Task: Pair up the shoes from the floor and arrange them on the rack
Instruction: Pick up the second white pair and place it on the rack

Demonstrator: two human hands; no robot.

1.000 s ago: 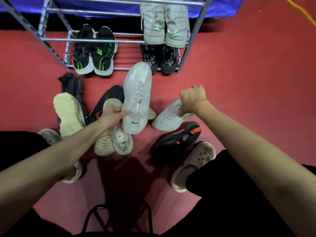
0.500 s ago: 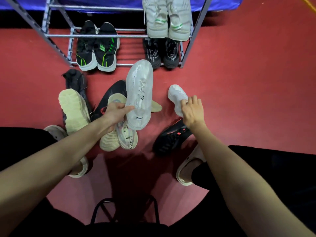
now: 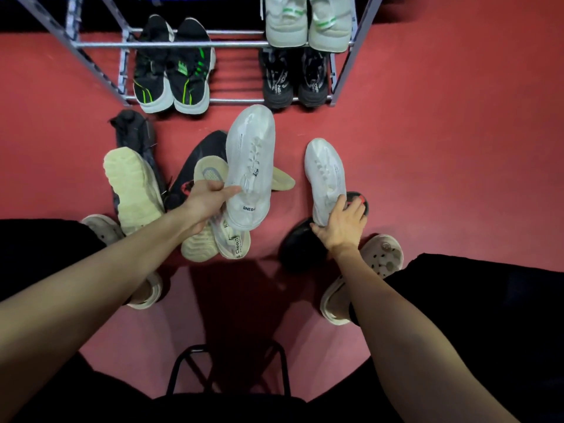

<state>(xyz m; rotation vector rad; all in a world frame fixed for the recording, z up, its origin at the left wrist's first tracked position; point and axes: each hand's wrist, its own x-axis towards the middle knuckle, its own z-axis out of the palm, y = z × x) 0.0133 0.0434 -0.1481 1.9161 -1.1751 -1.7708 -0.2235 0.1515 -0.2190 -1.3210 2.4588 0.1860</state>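
My left hand (image 3: pixel 207 200) grips a white sneaker (image 3: pixel 250 166) by its heel, holding it upright above the pile with the toe toward the rack. My right hand (image 3: pixel 341 224) grips the heel of the matching white sneaker (image 3: pixel 325 175), upper side up, toe pointing at the rack. The metal rack (image 3: pixel 171 44) stands ahead. On its bottom shelf sit a black pair with green stripes (image 3: pixel 174 71) and a black pair (image 3: pixel 294 77). A white pair with green marks (image 3: pixel 308 22) rests on the shelf above.
Loose shoes lie on the red floor: a cream-soled shoe (image 3: pixel 131 187) turned over, a black shoe (image 3: pixel 195 166), a white printed shoe (image 3: pixel 232 242), a black and red shoe (image 3: pixel 302 242) under my right hand. My feet wear pale clogs (image 3: pixel 378 257). A black stool (image 3: pixel 229 370) is below me.
My right hand turned the second white sneaker from sole-up to upper-side-up and swung its toe toward the rack. The left hand kept its sneaker roughly in place.
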